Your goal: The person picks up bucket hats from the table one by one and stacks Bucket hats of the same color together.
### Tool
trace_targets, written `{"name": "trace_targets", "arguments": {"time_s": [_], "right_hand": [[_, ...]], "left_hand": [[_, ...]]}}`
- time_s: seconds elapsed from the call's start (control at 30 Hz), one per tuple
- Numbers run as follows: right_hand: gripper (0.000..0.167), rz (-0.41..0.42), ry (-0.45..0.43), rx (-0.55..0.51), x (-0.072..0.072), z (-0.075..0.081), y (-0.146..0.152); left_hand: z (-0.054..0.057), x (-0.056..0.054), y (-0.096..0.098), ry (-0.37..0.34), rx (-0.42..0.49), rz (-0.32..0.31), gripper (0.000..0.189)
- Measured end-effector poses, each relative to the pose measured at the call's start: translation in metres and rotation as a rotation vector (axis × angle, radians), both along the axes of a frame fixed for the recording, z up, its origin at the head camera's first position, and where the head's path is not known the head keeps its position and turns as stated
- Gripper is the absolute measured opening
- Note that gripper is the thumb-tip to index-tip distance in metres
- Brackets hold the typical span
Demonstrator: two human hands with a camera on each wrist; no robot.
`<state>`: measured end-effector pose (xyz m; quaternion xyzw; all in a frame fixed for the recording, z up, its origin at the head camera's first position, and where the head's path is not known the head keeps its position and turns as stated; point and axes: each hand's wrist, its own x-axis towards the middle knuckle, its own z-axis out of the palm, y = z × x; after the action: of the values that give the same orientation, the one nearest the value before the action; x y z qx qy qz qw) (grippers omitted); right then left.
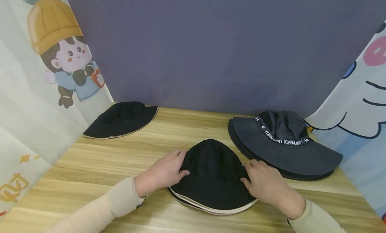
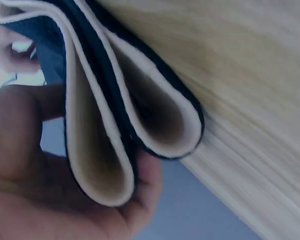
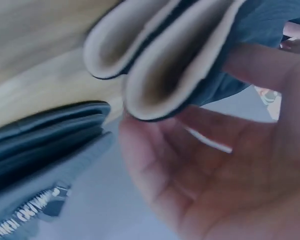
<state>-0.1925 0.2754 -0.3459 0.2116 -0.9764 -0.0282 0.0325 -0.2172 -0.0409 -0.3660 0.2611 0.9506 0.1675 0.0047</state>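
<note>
A black bucket hat (image 1: 214, 179) with a cream-edged brim lies folded flat at the front middle of the table, on top of another like it. My left hand (image 1: 164, 171) grips its left side, thumb on the upper face and fingers around the folded edge. On the opposite side my right hand (image 1: 266, 182) pinches the brim the same way. In the left wrist view two folded brims show, with the fingers (image 2: 145, 195) at the upper hat's edge (image 2: 102, 185). The right wrist view shows the thumb and fingers around the upper hat's fold (image 3: 155, 100).
Another black bucket hat (image 1: 120, 119) lies at the back left. A stack of dark grey wide-brimmed hats (image 1: 286, 156) with a lettered band sits close by my right hand. A grey-purple wall (image 1: 211, 52) bounds the wooden table (image 1: 187, 126) behind, with printed cloths on both sides.
</note>
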Motion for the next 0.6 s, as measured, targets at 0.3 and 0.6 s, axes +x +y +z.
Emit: {"name": "trace_targets", "arguments": {"time_s": [0.3,0.6], "right_hand": [[0.031,0.206,0.345,-0.004,0.011,-0.002,-0.015],[0.052,0.084,-0.003,0.011,0.018,0.001,-0.028]], "left_hand": [[-0.001,0.005,0.013,0.435,-0.213,-0.076,0.048],[-0.005,0.011,0.012,0.481,-0.354,-0.159,0.012]]}}
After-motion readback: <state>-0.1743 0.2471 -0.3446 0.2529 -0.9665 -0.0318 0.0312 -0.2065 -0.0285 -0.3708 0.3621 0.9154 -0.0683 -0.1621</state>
